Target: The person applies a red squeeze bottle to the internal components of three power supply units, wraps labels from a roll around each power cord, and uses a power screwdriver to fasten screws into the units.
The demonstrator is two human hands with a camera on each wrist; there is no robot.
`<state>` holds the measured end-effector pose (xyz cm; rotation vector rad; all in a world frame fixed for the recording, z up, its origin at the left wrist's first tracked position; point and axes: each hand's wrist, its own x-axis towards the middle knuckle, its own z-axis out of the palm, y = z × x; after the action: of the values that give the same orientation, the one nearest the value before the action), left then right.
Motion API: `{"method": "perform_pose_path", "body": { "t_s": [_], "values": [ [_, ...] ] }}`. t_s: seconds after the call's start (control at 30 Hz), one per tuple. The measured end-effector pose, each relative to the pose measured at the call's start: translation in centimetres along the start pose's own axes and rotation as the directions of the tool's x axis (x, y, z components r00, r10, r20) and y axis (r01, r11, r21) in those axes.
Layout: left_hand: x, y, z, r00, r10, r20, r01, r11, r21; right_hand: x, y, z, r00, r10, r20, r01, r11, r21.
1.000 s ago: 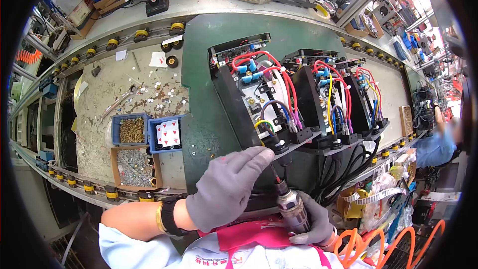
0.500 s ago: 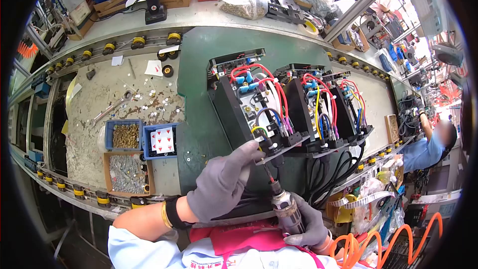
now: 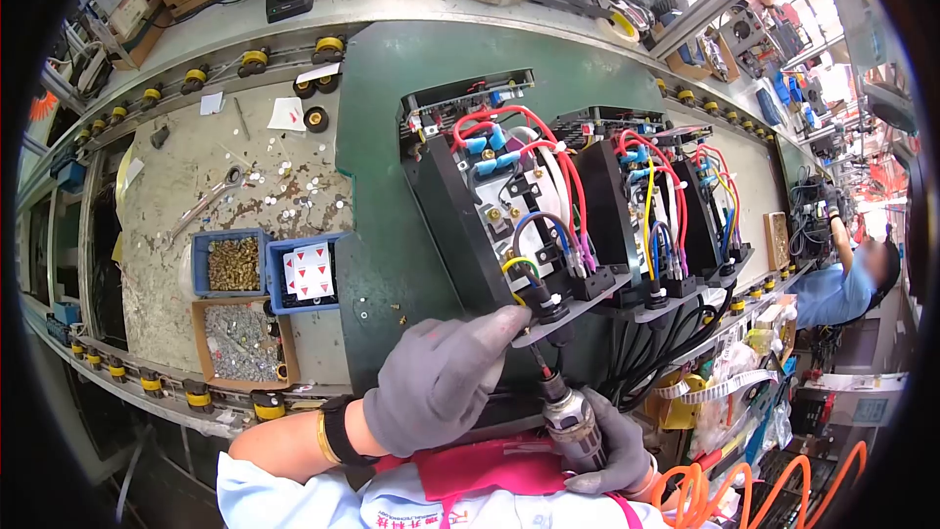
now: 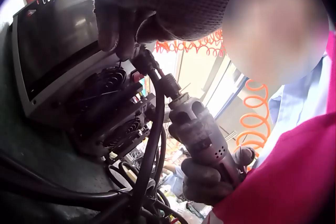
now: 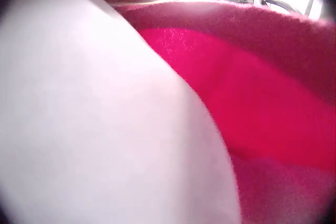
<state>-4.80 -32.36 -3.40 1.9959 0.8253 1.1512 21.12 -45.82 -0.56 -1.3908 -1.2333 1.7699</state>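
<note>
A grey-gloved left hand [image 3: 431, 382] pinches the near corner of the end plate [image 3: 580, 310] on the leftmost black electrical unit [image 3: 441, 201], its fingertips beside a cable gland [image 3: 550, 308]. The right hand [image 3: 619, 443], gloved too, grips a power screwdriver [image 3: 576, 428] whose bit points up at the plate's underside, just under the left fingers. In the left wrist view the screwdriver [image 4: 205, 134] slants up toward the left fingers, and a thick black cable [image 4: 152, 145] hangs close by. Clothing fills most of the right wrist view; the right hand is hidden there.
Two similar units [image 3: 609, 211] stand to the right, their black cables trailing toward the front. On the left are a blue bin of brass parts [image 3: 196, 264], a blue bin of labels [image 3: 338, 269] and a cardboard box [image 3: 292, 343]. An orange coiled hose [image 3: 803, 500] hangs at right.
The head view has shifted a little. Both hands keep their places at the end plate and screwdriver, with only slight movement of the left fingers at the corner.
</note>
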Motion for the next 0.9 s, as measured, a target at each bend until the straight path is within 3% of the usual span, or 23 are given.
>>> {"method": "perform_pose_path", "body": {
  "t_s": [0.03, 0.13, 0.2, 0.27, 0.33, 0.43, 0.53, 0.73, 0.9],
  "values": [
    [0.1, 0.3, -0.5, 0.999, -0.025, 0.032, 0.026, 1.0, -0.017, -0.1, 0.0, -0.1, 1.0, 0.009, -0.013, -0.009, 1.0, -0.006],
    [-1.7, 1.3, -3.2, 0.98, -0.063, -0.189, 0.099, 0.977, 0.187, -0.1, 0.0, -0.1, 0.998, 0.063, -0.025, -0.061, 0.996, 0.072],
    [-3.3, 0.6, -5.2, 0.906, -0.254, -0.34, 0.364, 0.876, 0.317, 0.1, 0.4, -0.2, 0.999, 0.021, -0.03, -0.019, 0.999, 0.047],
    [-5.6, -1.4, -6.7, 0.824, -0.488, -0.287, 0.562, 0.769, 0.304, 0.2, 0.4, 0.2, 0.997, 0.019, -0.069, -0.01, 0.992, 0.122],
    [-7.4, -2.8, -6.6, 0.805, -0.529, -0.266, 0.592, 0.692, 0.414, 0.2, -0.3, 0.3, 0.992, 0.103, -0.069, -0.093, 0.986, 0.135],
    [-8.3, -4.6, -5.2, 0.875, -0.447, -0.187, 0.477, 0.725, 0.498, 0.2, -0.3, 0.3, 0.993, 0.083, -0.078, -0.074, 0.991, 0.113],
    [-7.8, -5.0, -3.9, 0.912, -0.374, -0.169, 0.393, 0.676, 0.623, 0.3, 0.1, -0.2, 0.998, 0.026, -0.048, -0.025, 0.999, 0.024],
    [-8.3, -5.4, -3.5, 0.946, -0.309, -0.095, 0.275, 0.617, 0.737, -0.1, 0.8, 0.0, 0.998, 0.005, -0.064, 0.002, 0.994, 0.108],
    [-8.8, -5.8, -3.6, 0.964, -0.264, 0.04, 0.114, 0.542, 0.833, 0.5, 0.4, -0.4, 0.998, -0.067, -0.001, 0.067, 0.998, -0.013]
  ]
}}
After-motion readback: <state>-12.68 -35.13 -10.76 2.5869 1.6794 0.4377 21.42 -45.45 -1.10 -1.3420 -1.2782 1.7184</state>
